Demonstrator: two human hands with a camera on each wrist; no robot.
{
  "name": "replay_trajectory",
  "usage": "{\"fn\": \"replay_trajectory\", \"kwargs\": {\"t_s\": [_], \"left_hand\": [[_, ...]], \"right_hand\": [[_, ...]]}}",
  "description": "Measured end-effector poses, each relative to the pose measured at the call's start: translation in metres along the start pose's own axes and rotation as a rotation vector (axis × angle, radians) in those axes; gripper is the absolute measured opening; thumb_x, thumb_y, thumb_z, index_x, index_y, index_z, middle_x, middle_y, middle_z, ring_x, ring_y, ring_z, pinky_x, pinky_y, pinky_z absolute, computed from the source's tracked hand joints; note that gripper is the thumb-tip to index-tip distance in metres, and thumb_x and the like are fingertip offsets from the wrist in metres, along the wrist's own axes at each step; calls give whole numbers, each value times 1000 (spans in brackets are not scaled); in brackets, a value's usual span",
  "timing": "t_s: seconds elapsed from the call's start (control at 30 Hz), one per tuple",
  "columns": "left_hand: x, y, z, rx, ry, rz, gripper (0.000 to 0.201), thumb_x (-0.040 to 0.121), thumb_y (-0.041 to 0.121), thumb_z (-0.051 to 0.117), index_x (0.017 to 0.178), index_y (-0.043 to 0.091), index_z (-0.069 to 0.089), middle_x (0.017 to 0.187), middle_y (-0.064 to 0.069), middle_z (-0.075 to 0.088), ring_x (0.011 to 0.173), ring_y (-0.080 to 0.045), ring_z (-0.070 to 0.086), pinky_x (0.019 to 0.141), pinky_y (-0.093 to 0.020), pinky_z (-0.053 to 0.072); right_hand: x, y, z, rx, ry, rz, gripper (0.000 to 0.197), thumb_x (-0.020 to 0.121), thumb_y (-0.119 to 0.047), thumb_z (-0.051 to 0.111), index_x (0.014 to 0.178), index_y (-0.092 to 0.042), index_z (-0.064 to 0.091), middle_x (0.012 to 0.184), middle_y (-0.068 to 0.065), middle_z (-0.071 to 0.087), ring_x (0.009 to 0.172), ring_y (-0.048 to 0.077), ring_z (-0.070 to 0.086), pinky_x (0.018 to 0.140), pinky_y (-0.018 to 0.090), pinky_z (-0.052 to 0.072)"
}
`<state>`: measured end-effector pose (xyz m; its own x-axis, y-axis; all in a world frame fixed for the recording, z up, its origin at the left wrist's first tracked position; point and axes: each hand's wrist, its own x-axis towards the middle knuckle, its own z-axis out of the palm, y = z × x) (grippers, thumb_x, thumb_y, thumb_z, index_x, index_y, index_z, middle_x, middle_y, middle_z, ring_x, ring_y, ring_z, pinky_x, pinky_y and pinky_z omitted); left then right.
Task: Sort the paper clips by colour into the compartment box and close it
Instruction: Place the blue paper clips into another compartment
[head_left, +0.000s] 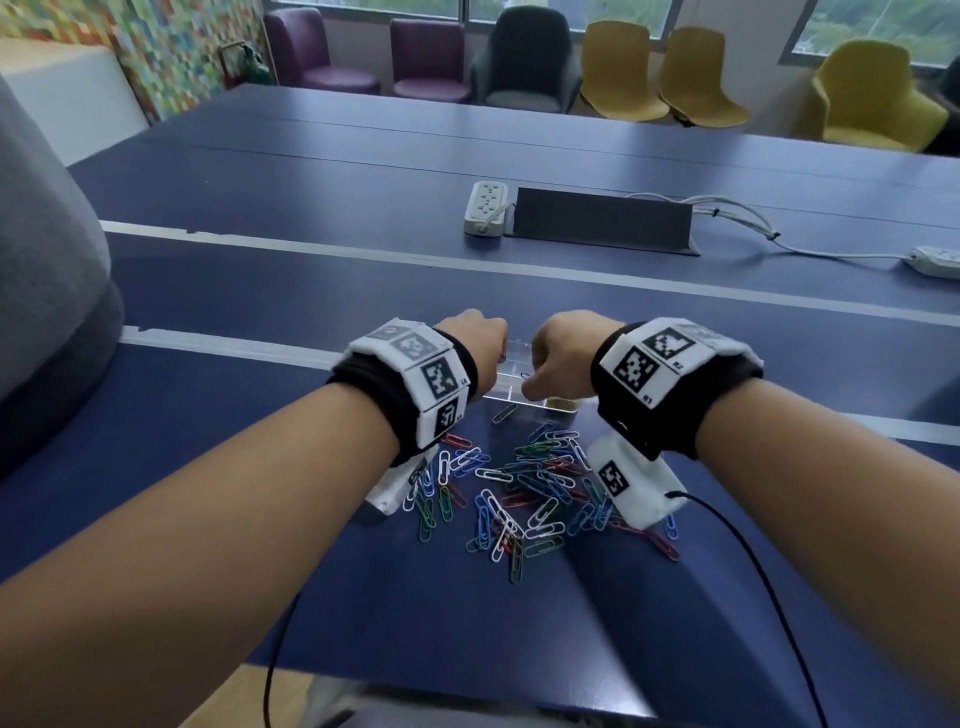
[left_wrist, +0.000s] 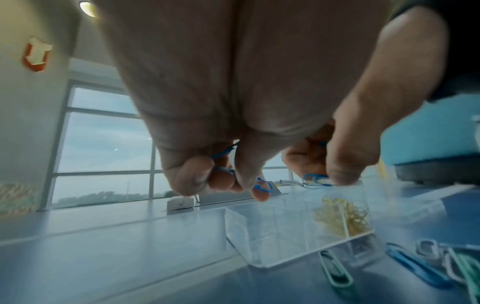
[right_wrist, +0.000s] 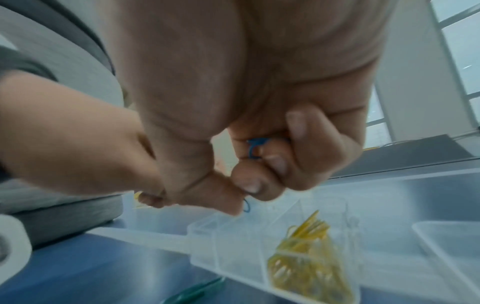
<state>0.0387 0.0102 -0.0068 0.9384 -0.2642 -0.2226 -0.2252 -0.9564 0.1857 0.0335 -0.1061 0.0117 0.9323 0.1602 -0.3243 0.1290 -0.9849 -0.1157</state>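
A clear compartment box (head_left: 511, 387) (left_wrist: 272, 232) (right_wrist: 233, 242) lies open on the blue table, just beyond a heap of mixed paper clips (head_left: 524, 488). One compartment holds yellow clips (left_wrist: 340, 218) (right_wrist: 303, 257). Both hands hover over the box with curled fingers. My left hand (head_left: 475, 338) (left_wrist: 233, 181) grips blue clips (left_wrist: 262, 186). My right hand (head_left: 558, 358) (right_wrist: 249, 189) also holds blue clips (right_wrist: 255, 148), one pinched between thumb and forefinger (right_wrist: 246, 205). The right hand (left_wrist: 335, 164) shows in the left wrist view too.
The box lid (right_wrist: 446, 242) lies open on the far side. A power strip (head_left: 485, 208) and a dark cable flap (head_left: 602, 221) sit farther back on the table (head_left: 260, 291). Chairs (head_left: 618, 73) line the window wall. A grey cushion (head_left: 47, 291) is at the left.
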Motion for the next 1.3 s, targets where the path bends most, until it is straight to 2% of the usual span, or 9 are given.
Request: {"fn": "replay_trajectory", "kwargs": {"t_s": [0.27,0.47,0.57,0.67,0.73,0.87,1.03,1.2,1.3], "left_hand": [[7,11,-4,44,-6,8,38,90,5,48,128,7,44,128,-17,54,120,-34,51,97,-40,42],[0,16,-9,-138,-26,17,36,91,6,43,124,1,28,104,-20,60,85,-33,58,70,-34,34],[0,15,-11,-178,-36,-19,38,93,7,42,127,3,26,69,-6,47,58,-22,43,62,-34,32],[1,11,-15,-176,-20,-22,44,90,7,47,130,6,29,71,-2,50,76,-28,53,66,-33,38],[0,9,-17,-183,4,-19,49,89,13,51,134,10,34,100,-8,63,99,-31,58,81,-35,44],[1,6,-19,-212,67,-22,47,87,14,54,132,16,43,124,-10,60,114,-29,56,90,-33,45],[-1,2,-18,-285,62,-45,49,88,7,52,134,20,42,123,-10,61,108,-29,62,91,-37,52],[-3,-6,-16,-317,101,-56,47,88,4,48,132,21,43,118,-9,63,105,-29,61,83,-33,49],[-5,-12,-12,-314,91,-77,50,88,5,48,134,22,41,117,-8,64,104,-26,61,83,-31,49]], "right_hand": [[21,-6,-9,-4,-26,18,18,80,-23,67,90,-9,63,81,6,58,75,23,53,50,22,35],[28,-13,-11,-21,-59,6,21,86,-14,60,68,-9,50,61,2,49,58,20,50,51,24,38],[35,-13,-12,94,-54,37,19,81,-8,61,64,-7,54,60,6,56,59,21,56,64,30,51],[35,-15,-16,197,-90,59,26,85,-2,58,59,-5,53,35,3,54,41,14,56,50,17,48],[34,-16,-18,211,-96,52,34,87,-2,58,55,-6,49,22,-4,44,21,4,46,31,8,37],[33,-18,-22,236,-90,24,15,81,-4,66,70,-6,56,60,3,59,58,15,63,59,24,54],[35,-20,-25,120,54,66,23,67,-25,74,51,-19,59,48,-3,57,49,17,54,59,26,46],[32,-23,-19,264,48,39,12,81,-16,59,90,-14,67,69,-2,63,61,15,62,59,24,51],[32,-24,-15,349,56,60,25,83,-10,52,99,-12,70,86,3,75,81,21,73,78,37,60]]}}
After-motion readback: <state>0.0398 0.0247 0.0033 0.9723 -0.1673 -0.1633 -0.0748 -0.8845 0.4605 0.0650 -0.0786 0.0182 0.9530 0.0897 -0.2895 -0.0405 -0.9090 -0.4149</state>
